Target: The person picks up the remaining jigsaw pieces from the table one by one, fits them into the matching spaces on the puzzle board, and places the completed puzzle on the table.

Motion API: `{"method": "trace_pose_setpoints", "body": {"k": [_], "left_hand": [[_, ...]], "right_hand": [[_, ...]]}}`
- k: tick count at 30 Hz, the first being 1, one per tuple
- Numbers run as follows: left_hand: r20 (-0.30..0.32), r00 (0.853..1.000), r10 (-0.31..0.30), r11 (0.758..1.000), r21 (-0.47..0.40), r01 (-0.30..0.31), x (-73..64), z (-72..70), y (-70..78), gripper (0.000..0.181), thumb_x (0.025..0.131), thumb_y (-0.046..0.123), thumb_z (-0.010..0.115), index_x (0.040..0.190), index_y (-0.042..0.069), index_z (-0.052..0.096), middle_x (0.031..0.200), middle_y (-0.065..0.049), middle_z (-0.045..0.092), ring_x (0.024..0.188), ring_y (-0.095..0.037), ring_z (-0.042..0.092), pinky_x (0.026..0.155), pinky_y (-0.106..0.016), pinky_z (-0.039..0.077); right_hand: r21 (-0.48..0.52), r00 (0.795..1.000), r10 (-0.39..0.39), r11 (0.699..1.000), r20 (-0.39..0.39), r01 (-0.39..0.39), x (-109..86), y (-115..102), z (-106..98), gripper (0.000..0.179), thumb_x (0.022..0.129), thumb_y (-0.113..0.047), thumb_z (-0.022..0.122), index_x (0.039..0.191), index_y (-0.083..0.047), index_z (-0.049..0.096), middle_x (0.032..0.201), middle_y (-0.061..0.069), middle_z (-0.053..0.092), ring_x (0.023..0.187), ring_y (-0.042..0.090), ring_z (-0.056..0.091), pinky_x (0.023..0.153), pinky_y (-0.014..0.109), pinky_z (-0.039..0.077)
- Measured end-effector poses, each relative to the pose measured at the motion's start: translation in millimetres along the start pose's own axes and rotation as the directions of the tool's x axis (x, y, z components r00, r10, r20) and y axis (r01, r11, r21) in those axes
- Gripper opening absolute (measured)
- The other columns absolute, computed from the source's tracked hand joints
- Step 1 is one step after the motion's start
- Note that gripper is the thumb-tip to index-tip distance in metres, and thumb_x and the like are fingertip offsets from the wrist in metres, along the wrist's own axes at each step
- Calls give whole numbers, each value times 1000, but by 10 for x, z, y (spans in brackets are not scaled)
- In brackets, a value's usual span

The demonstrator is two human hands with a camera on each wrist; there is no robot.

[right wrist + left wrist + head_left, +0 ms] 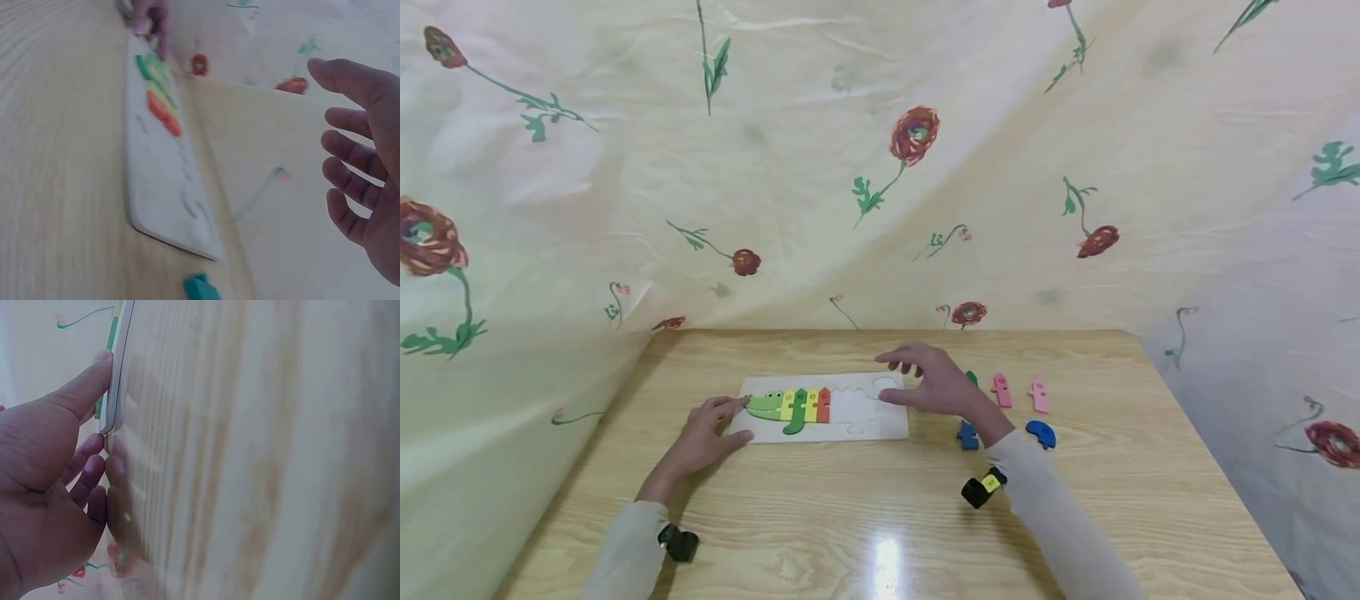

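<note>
A white wooden puzzle board [868, 421] lies on the table, with a green crocodile head [765, 404] and yellow, green and red-orange body pieces [823, 406] in its left half. Outlines show on its bare right half. At the board's left end rests my left hand [706, 433], its thumb and index finger touching the board. In the left wrist view its other fingers [87, 478] bend loosely beside the board's corner. Over the right end hovers my right hand [932, 381]. The right wrist view shows its palm [387, 181] with nothing in it, fingers spread and slightly bent.
Right of the board lie two pink pieces [1002, 390], a blue notched piece [968, 435] and a blue curved piece [1041, 433]. A green piece [972, 377] is partly hidden behind my right hand. Flowered cloth [820, 292] hangs behind the wooden table [820, 517].
</note>
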State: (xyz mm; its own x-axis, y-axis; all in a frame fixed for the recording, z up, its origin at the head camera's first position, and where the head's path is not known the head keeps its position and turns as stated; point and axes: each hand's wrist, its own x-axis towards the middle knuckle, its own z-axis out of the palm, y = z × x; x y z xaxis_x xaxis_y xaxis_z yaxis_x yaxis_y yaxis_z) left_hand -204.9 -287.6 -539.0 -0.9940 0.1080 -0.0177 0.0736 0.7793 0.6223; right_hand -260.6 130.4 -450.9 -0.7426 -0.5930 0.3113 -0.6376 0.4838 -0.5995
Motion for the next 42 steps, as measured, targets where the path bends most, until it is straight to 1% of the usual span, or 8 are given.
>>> {"method": "trace_pose_setpoints", "body": {"k": [5, 11, 16, 23, 27, 35, 40, 42], "left_hand": [[5, 1000, -5, 1000, -2, 5, -17, -13, -7, 67, 94, 30, 75, 152, 11, 49, 153, -25, 39, 136, -47, 33, 109, -70, 33], [11, 1000, -5, 1000, -10, 6, -16, -14, 1, 66, 94, 30, 75, 152, 10, 49, 153, -25, 39, 136, -47, 33, 109, -70, 32], [13, 1000, -7, 1000, -18, 7, -13, -13, 14, 66, 94, 30, 75, 152, 10, 49, 153, -25, 40, 136, -47, 33, 109, -70, 32], [22, 1000, -15, 1000, -16, 15, -17, -20, 19, 67, 94, 32, 75, 151, 10, 49, 153, -25, 40, 134, -46, 34, 108, -69, 34], [29, 999, -24, 999, -21, 25, -24, -45, 36, 67, 94, 32, 75, 151, 10, 50, 153, -25, 39, 134, -45, 34, 109, -69, 33], [33, 999, -28, 999, -26, 29, 0, -57, 57, 67, 94, 31, 75, 152, 10, 49, 154, -25, 38, 135, -45, 33, 110, -68, 33], [34, 999, -31, 999, -31, 32, 11, -67, 56, 67, 94, 31, 75, 152, 10, 49, 154, -25, 38, 136, -46, 33, 110, -69, 33], [36, 999, -31, 999, -30, 32, 11, -71, 53, 67, 94, 31, 75, 152, 10, 49, 154, -25, 38, 136, -46, 33, 110, -69, 33]], "right_hand": [[7, 998, -17, 1000, -59, 17, -161, 28, -247, 51, 86, -33, 83, 133, -16, 69, 111, -2, 68, 96, 13, 61, 77, 34, 53], [-49, 993, -32, 998, -111, 27, -336, 109, -528, 53, 85, -30, 84, 134, -17, 68, 112, -2, 68, 97, 13, 61, 75, 34, 54], [-87, 992, 3, 996, -128, -14, -542, 194, -762, 55, 86, -28, 84, 136, -16, 66, 112, -2, 67, 97, 13, 59, 76, 35, 53], [-145, 980, 37, 987, -193, -66, -882, 447, -1022, 51, 85, -23, 85, 132, -14, 69, 107, -3, 67, 91, 9, 56, 74, 30, 51], [-156, 972, 92, 979, -217, -128, -1037, 586, -1131, 51, 85, -23, 85, 132, -12, 68, 108, -1, 66, 92, 8, 55, 73, 30, 51], [-183, 954, 227, 947, -198, -264, -1303, 876, -1252, 54, 88, -30, 82, 136, -13, 65, 110, 4, 67, 95, 11, 54, 75, 34, 53], [-173, 943, 286, 934, -168, -314, -1417, 1064, -1258, 59, 88, -31, 82, 140, -11, 62, 114, 12, 66, 101, 23, 57, 78, 45, 54], [-166, 939, 306, 929, -156, -330, -1447, 1134, -1257, 60, 88, -32, 82, 141, -10, 61, 115, 15, 66, 103, 30, 58, 79, 45, 53]]}}
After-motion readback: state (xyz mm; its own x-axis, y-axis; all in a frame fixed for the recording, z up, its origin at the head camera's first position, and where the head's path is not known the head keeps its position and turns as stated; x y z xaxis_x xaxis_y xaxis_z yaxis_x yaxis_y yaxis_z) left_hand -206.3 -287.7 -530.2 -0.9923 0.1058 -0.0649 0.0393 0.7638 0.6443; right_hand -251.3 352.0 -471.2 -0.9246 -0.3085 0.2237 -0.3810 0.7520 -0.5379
